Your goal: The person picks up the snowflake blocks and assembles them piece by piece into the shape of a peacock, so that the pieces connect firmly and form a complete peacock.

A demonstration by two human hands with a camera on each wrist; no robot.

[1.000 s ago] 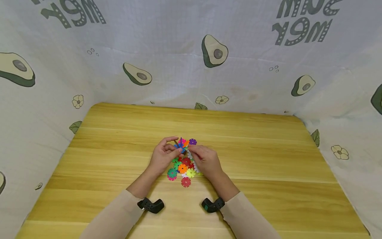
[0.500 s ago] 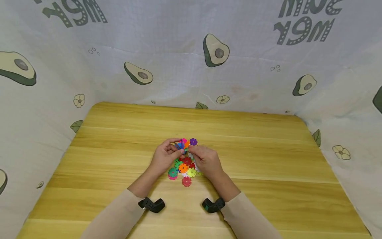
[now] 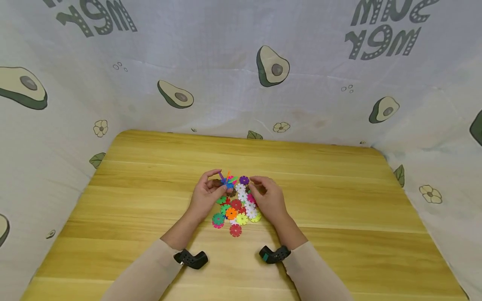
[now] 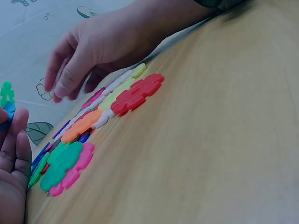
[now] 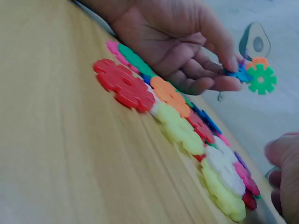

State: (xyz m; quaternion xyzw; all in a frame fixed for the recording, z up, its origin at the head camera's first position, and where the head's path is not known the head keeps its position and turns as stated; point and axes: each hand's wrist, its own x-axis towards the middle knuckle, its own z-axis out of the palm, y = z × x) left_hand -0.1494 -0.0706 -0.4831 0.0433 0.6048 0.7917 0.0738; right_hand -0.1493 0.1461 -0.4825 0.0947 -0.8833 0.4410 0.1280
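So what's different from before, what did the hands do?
The right hand let go of the green flower and moved right, away from the left hand. The held bunch turned a little. The left hand still pinches the blue flower, and the flower pile on the table stayed put.

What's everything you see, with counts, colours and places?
table: one, yellowish, lower head view
avocado-print cloth: count unclear, whitish, behind and beside the table
notched discs: many, overlapping; red, orange, yellow, green, white, pink, more; on the table
joined disc cluster: one; blue, green, orange, purple; in the left hand
wrist devices: two, black, lower centre
sleeves: two, beige, bottom edge
left hand: one, bare, pinching the cluster
right hand: one, bare, right of most discs
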